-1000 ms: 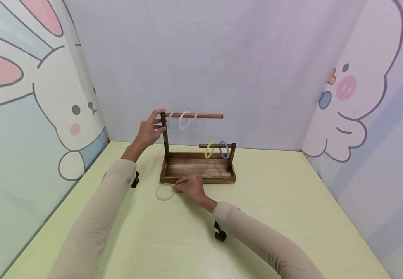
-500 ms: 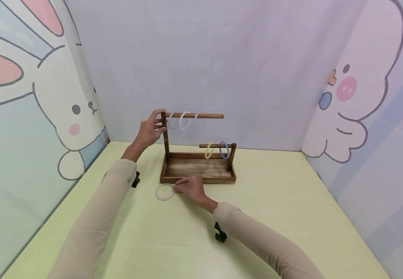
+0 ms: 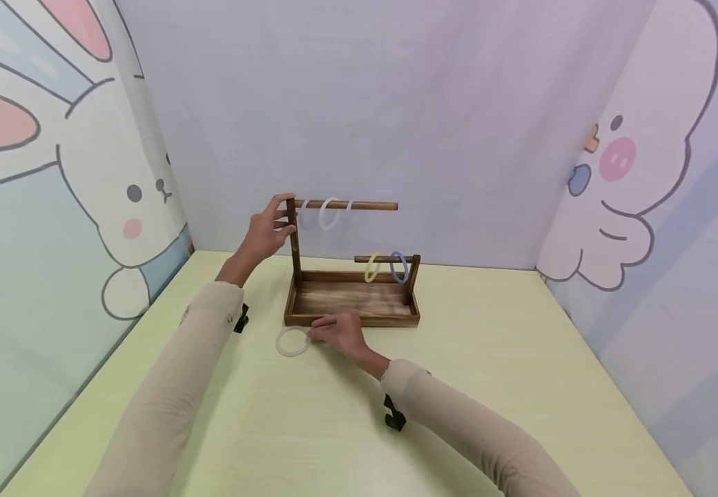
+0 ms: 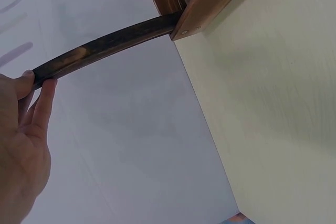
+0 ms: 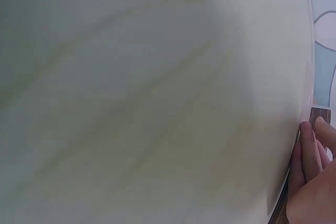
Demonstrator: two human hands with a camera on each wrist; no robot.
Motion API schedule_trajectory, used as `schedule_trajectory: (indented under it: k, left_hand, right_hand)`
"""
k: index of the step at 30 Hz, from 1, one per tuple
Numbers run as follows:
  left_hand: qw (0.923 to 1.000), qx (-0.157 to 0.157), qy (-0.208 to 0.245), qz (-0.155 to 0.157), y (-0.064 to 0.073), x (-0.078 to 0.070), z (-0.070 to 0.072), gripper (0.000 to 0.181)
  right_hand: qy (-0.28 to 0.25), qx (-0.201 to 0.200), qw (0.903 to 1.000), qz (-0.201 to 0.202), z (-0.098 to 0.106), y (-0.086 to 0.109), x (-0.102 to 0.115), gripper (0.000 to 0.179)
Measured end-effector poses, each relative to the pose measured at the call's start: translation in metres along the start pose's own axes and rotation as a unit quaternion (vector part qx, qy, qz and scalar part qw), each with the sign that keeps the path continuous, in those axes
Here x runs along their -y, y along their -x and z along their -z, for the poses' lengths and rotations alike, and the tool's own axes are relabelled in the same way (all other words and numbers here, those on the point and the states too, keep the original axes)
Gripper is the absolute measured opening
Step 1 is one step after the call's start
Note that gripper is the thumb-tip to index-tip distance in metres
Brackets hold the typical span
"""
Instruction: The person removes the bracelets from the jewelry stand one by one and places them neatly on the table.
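Observation:
My left hand (image 3: pixel 264 237) holds the top of the tall post (image 3: pixel 295 252) of a wooden ring rack, thumb and fingers on either side of it in the left wrist view. On the table in front of the rack's tray (image 3: pixel 353 322) lies a whitish ring (image 3: pixel 293 355). My right hand (image 3: pixel 345 335) pinches that ring's right edge with its fingertips. A lilac ring (image 3: pixel 301 217), a white ring (image 3: pixel 321 217) and another pale lilac ring (image 3: pixel 349 205) hang on the upper bar. From the lower bar hang a yellow ring (image 3: pixel 368 269) and a blue ring (image 3: pixel 406 270).
The pale yellow table (image 3: pixel 489 359) extends around the rack. A plain curtain-like backdrop (image 3: pixel 458 138) rises close behind it. Side panels with a cartoon rabbit (image 3: pixel 104 207) and a cartoon figure (image 3: pixel 651 138) border the table left and right.

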State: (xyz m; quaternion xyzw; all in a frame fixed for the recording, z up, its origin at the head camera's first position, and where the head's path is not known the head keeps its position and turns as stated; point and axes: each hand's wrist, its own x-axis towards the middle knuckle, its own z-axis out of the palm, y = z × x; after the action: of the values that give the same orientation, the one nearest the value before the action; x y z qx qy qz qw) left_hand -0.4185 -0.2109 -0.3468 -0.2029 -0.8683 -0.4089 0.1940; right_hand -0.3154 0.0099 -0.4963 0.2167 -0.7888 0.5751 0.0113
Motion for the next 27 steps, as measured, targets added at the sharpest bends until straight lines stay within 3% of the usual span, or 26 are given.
schedule_trajectory:
  k: [12,27]
  left_hand:
    - [1.0000,0.002,-0.002,0.005,0.000,0.000,0.001,0.069]
    - [1.0000,-0.002,0.002,0.006,0.000,0.000,0.000,0.069]
  right_hand:
    - [-0.006,0.027,0.9989,-0.038,0.010,0.001,0.015,0.023]
    - [-0.003,0.021,0.9993,-0.030,0.025,-0.008,0.031,0.027]
